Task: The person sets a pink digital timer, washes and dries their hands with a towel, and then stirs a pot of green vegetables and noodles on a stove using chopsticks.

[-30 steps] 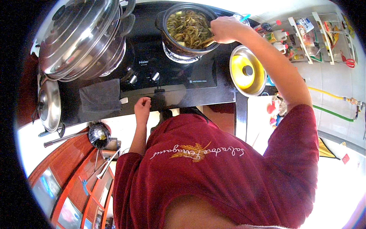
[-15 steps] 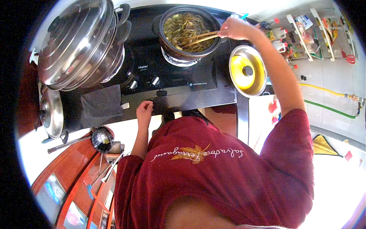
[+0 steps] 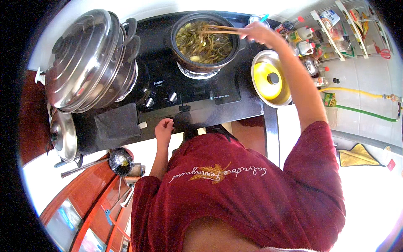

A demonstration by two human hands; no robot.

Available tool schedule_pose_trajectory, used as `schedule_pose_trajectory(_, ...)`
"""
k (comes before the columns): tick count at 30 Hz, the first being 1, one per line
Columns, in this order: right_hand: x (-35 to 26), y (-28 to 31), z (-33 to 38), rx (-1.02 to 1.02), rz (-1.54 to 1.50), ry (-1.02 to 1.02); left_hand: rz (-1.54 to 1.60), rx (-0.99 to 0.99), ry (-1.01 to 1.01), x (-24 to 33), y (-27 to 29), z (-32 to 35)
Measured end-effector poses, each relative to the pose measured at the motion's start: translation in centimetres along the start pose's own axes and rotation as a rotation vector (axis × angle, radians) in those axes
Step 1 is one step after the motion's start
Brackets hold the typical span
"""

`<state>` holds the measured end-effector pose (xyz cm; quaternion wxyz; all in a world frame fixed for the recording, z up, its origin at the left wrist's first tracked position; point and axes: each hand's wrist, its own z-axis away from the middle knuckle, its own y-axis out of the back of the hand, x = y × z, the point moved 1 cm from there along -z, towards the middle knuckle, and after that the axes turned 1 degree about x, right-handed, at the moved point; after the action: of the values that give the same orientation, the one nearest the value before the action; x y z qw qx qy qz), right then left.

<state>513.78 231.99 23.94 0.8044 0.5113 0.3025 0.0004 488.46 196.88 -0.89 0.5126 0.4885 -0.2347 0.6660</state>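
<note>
My right hand is closed on the rear ends of a pair of wooden chopsticks. Their tips reach over the dark clay pot and into the far part of its contents. In the pot lie tangled brownish noodle-like strands with pale chunks among them. The pot stands on a foil-wrapped burner ring. My left hand hangs at the front edge of the black stove top, fingers curled in, with nothing visible in them.
A large lidded steel steamer fills the stove's left side. A dark cloth and a steel lid lie near the front left. A steel basin holding a yellow round lid is at the right, beneath my forearm. Bottles line the right wall.
The chopsticks have swung from the middle of the pot toward its far side and now lie flatter. My left hand stays curled by the counter edge. The whole view has shifted slightly.
</note>
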Motion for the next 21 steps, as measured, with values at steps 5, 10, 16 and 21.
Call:
schedule_pose_trajectory(5,2.5,-4.9,-1.8,0.049,0.235,-0.158,0.004,-0.037,-0.037,0.6,-0.7,-0.4)
schedule_pose_trajectory(10,-1.4,0.1,0.6,-0.06,0.52,0.105,-0.02,-0.009,-0.041,0.8,0.4,-0.2)
schedule_pose_trajectory(16,-1.2,-5.3,0.2,-0.037,0.503,0.035,0.004,-0.053,0.028,-0.2,0.1,0.3)
schedule_pose_trajectory(21,-0.8,-3.6,1.6,-0.04,0.39,-0.169,0.012,-0.063,-0.013,0.3,0.5,0.4)
